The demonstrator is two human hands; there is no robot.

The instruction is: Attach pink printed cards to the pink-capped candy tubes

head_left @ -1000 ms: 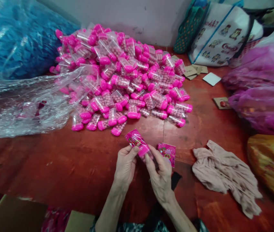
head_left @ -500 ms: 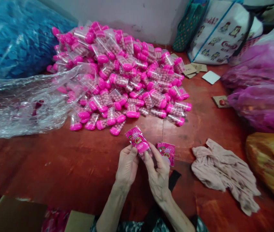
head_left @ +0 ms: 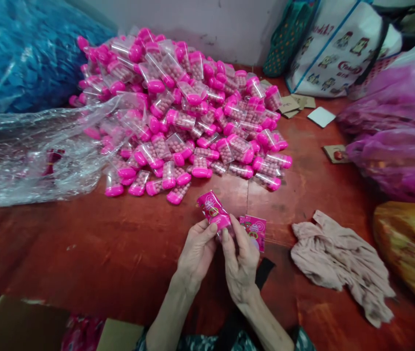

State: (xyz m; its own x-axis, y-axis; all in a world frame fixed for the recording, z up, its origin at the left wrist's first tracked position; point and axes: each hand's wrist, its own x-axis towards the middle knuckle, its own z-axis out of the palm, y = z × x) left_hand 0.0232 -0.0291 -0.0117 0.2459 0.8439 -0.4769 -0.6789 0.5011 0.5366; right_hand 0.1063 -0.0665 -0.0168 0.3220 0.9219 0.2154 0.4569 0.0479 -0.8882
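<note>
Between my two hands is a small pink printed packet (head_left: 213, 209), tilted, with its lower end covered by my fingers. My left hand (head_left: 197, 247) pinches its left side between thumb and fingers. On the right side, my right hand (head_left: 241, 258) grips the lower part with thumb and fingertips. A flat pink packet (head_left: 258, 229) of the same print lies on the red surface just behind my right hand. Beyond the hands rises a big heap of clear candy bottles (head_left: 200, 122) with bright pink caps and pale pink balls inside.
A clear plastic sheet (head_left: 39, 161) and a big bag of blue pieces (head_left: 28, 58) lie on the left. A crumpled cloth (head_left: 339, 263), a yellow bag (head_left: 408, 248) and purple bags (head_left: 397, 151) sit to the right. A white printed bag (head_left: 339, 48) stands behind, by the wall.
The packet has shifted slightly right, and its bottle-cap-shaped bulge shows less at the lower end. My left hand has moved a little right, closer to my right hand.
</note>
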